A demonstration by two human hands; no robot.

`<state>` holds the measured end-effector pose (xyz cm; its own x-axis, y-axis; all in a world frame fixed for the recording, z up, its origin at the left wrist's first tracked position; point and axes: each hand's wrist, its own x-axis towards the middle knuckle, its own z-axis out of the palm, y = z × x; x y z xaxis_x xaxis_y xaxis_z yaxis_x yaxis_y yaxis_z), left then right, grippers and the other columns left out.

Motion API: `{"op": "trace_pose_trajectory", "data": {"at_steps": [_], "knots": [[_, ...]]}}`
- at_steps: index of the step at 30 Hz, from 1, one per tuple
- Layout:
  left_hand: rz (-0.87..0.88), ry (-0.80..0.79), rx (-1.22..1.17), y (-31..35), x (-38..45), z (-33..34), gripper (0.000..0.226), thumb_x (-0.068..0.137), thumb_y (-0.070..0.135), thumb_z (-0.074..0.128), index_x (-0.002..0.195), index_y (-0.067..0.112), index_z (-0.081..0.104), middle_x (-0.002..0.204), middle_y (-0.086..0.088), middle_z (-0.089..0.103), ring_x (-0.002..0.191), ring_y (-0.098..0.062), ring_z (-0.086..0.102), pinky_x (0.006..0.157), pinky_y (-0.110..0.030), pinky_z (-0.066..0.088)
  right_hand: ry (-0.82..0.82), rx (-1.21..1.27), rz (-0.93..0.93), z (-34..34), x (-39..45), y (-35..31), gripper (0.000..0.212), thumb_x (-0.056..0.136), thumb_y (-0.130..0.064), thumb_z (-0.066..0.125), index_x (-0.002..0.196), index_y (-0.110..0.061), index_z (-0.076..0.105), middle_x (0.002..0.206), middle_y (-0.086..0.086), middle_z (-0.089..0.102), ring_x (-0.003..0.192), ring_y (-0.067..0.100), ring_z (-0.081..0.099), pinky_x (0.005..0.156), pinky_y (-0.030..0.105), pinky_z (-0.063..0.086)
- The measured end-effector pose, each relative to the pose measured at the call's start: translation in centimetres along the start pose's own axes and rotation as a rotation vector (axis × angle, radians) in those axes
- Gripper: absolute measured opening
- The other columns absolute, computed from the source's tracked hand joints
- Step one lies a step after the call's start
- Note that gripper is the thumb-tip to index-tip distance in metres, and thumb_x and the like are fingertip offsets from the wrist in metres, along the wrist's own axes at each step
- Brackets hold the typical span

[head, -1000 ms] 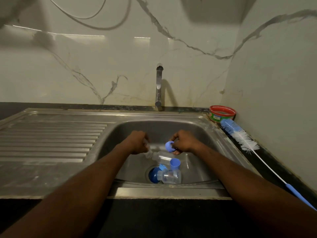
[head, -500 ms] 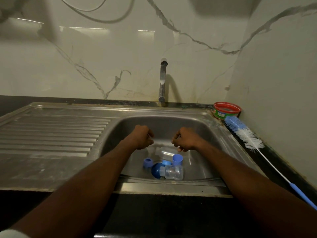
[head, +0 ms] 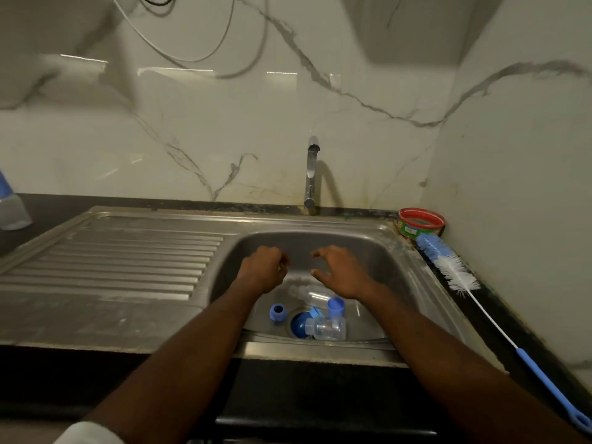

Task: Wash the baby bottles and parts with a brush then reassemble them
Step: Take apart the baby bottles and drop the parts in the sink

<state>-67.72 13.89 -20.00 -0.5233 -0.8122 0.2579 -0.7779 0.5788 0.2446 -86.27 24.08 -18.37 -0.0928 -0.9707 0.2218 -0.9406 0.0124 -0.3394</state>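
Both my hands hover over the steel sink (head: pixel 320 349). My left hand (head: pixel 264 270) is curled, and a small pale clear piece, seemingly a teat, shows at its fingertips. My right hand (head: pixel 341 272) holds nothing, its fingers spread. Below them on the sink floor lie a clear bottle (head: pixel 309 293), a blue screw ring (head: pixel 277 313), a blue cup-shaped cap (head: pixel 335 307), and a small clear bottle (head: pixel 326 328) beside a blue dome cap (head: pixel 298 324) over the drain. The bottle brush (head: pixel 455 270), white bristles on a long blue handle, lies on the right counter.
A tap (head: pixel 311 174) stands behind the sink, with no water running. A red-rimmed tub (head: pixel 421 222) sits in the back right corner by the brush head. The ribbed drainboard (head: pixel 112 261) stretches left. Another bottle with a blue top (head: pixel 9 206) stands at the far left.
My right hand let go of the blue ring, which now lies on the sink floor, and opened its fingers. Both hands rose a little. The view tilted and widened.
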Motion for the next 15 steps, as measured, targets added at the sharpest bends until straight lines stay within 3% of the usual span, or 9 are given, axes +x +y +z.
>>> {"op": "trace_pose_trajectory", "data": {"at_steps": [4, 8, 15], "knots": [[0.099, 0.113, 0.053, 0.2, -1.4, -2.0, 0.031, 0.093, 0.032, 0.067, 0.124, 0.028, 0.065, 0.124, 0.003, 0.064, 0.113, -0.016, 0.061, 0.092, -0.032, 0.053, 0.061, -0.157, -0.049, -0.8, -0.7, -2.4, 0.056, 0.096, -0.041, 0.062, 0.147, -0.025, 0.046, 0.15, 0.002, 0.042, 0.137, 0.024, 0.039, 0.113, 0.041, 0.032], [0.134, 0.205, 0.123, -2.3, -2.6, -5.4, 0.039, 0.09, 0.036, 0.066, 0.128, 0.027, 0.061, 0.126, 0.001, 0.061, 0.117, -0.019, 0.055, 0.094, -0.038, 0.052, 0.093, -0.147, -0.075, -1.1, -0.3, -6.0, 0.061, 0.098, -0.043, 0.058, 0.152, -0.024, 0.038, 0.162, 0.006, 0.028, 0.148, 0.027, 0.026, 0.119, 0.046, 0.026], [0.067, 0.363, 0.184, -12.8, -4.9, -12.9, 0.034, 0.092, 0.037, 0.065, 0.125, 0.028, 0.06, 0.127, 0.003, 0.061, 0.121, -0.02, 0.054, 0.092, -0.038, 0.052, 0.104, -0.121, -0.253, 0.7, 5.2, -17.3, 0.058, 0.098, -0.042, 0.06, 0.15, -0.025, 0.041, 0.163, 0.009, 0.028, 0.148, 0.031, 0.027, 0.119, 0.05, 0.028]]}}
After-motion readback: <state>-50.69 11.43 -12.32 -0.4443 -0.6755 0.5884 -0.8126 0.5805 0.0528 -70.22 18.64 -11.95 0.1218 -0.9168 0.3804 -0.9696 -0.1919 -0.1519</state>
